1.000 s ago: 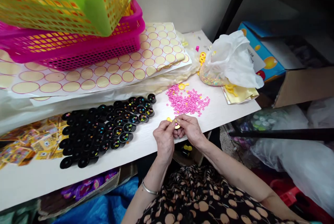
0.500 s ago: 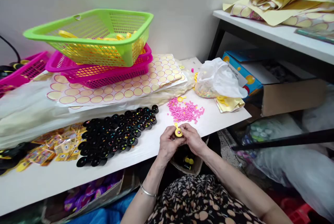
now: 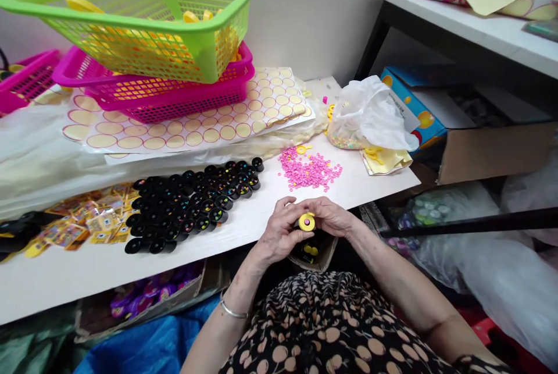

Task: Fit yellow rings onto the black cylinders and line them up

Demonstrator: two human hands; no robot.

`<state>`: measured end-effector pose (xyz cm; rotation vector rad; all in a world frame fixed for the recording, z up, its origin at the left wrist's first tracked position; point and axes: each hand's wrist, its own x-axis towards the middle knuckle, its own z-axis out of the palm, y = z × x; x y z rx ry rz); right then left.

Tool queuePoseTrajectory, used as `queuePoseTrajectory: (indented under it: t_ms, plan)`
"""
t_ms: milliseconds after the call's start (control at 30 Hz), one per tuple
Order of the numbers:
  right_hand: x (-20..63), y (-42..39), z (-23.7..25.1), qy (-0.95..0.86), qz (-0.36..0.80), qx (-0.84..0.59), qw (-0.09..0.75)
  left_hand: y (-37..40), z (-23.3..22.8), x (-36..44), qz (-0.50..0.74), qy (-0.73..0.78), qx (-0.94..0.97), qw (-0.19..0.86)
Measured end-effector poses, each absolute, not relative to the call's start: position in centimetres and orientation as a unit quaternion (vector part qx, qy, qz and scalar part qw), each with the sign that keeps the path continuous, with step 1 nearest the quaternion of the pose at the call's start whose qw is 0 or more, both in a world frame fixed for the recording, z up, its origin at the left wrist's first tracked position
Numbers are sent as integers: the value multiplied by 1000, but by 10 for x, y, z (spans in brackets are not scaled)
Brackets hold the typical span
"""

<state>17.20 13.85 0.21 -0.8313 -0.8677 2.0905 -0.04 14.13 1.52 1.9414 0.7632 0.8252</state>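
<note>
The left hand (image 3: 281,227) and right hand (image 3: 335,217) are gripping a yellow cap (image 3: 307,227) between them, one pink piece (image 3: 306,221) already sitting in its centre, while many loose pieces (image 3: 313,173) are lying unused just beyond both hands.

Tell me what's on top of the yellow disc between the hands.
A small pink piece shows at the centre of the yellow disc. The disc's underside is turned away, so whatever lies directly against it is hidden.
</note>
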Motion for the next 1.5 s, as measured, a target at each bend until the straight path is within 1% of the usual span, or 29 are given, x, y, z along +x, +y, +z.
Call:
queuePoseTrajectory:
  t_ms: [100,333,400,533,667,867,1000,1133,1233,1300,1333,1400,1433,1467,1500]
  plan:
    - [179,138,6,-378,814,-310,316,139,16,1,312,292,809,404]
    - [186,141,13,-417,810,-310,273,134,17,5,278,271,838,383]
    - [185,139,12,-418,810,-309,270,132,16,6,270,266,848,371]
    - [182,128,3,-412,804,-313,294,128,12,6,256,266,863,345]
    - [179,116,-4,-369,807,-327,325,127,10,7,230,265,868,352]
    - [182,114,-2,-376,843,-300,241,124,21,8,186,233,880,371]
    - [183,113,-4,-399,826,-319,240,121,26,7,159,223,898,345]
    - [179,112,-8,-411,804,-341,261,118,15,9,169,237,901,322]
    - [177,110,-8,-454,795,-329,233,116,6,7,176,246,899,318]
    - [177,107,-11,-542,745,-337,196,115,4,2,174,234,897,333]
    - [177,104,-13,-600,694,-354,181,115,4,-3,177,221,894,347]
    - [177,100,-23,-712,555,-404,149,119,2,-15,215,222,880,362]
    - [177,99,-29,-749,488,-431,122,123,1,-23,256,258,865,345]
    - [175,99,-37,-773,435,-454,83,127,-2,-30,310,325,839,306]
    - [173,100,-45,-786,398,-472,32,133,-5,-37,365,414,797,245]
